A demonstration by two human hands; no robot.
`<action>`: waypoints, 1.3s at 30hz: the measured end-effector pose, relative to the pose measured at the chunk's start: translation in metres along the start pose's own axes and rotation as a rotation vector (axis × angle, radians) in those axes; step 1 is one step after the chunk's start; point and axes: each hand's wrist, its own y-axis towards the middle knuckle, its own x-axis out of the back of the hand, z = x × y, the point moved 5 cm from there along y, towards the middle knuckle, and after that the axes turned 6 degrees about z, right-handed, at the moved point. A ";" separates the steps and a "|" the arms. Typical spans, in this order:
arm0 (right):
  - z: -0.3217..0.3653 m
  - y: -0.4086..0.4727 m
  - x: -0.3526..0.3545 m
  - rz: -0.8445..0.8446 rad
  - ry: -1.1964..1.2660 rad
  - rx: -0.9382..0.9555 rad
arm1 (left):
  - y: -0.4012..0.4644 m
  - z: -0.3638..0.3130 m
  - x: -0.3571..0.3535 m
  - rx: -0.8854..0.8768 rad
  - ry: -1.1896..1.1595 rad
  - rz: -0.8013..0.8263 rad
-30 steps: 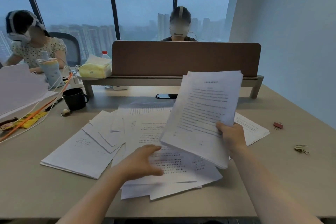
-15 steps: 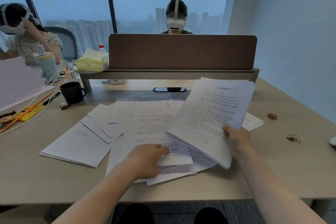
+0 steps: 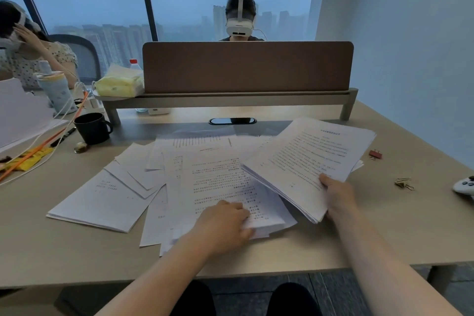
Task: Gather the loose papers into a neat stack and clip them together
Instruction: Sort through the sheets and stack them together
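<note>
Right grip [image 3: 338, 197] clamps stack [image 3: 307, 159] (thumb atop); left grip [image 3: 223, 226] pinches loose sheets [image 3: 218, 179].

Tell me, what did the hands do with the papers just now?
The right hand lowered its stack toward the table. The left hand, resting on the middle sheets before, now pinches their near edge with its fingers. The left-side papers and red clip stayed put.

Held stack lowered.
Right hand [image 3: 338, 197] drops the gathered stack [image 3: 307, 159] from a steep tilt to near-flat; left hand [image 3: 223, 223] now pinches the loose sheets [image 3: 218, 179] at their near edge.
</note>
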 end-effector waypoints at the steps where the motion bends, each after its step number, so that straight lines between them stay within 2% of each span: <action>1: -0.002 0.001 0.000 0.004 0.003 -0.002 | -0.001 -0.002 -0.002 0.011 -0.016 0.039; 9: -0.005 0.003 -0.001 0.035 -0.061 0.013 | -0.004 -0.007 -0.002 -0.013 0.047 0.218; 15: -0.007 0.005 0.001 0.038 -0.068 0.012 | 0.000 -0.001 0.001 -0.029 0.070 0.067; 18: -0.008 0.006 0.000 0.045 -0.071 0.021 | -0.003 -0.001 0.003 -0.038 0.014 0.100; 25: -0.009 0.007 0.002 0.049 -0.088 0.018 | 0.001 -0.006 0.005 -0.068 0.045 0.180; 39: -0.007 0.005 0.004 0.035 -0.093 0.032 | 0.000 0.006 0.004 -0.039 0.070 -0.063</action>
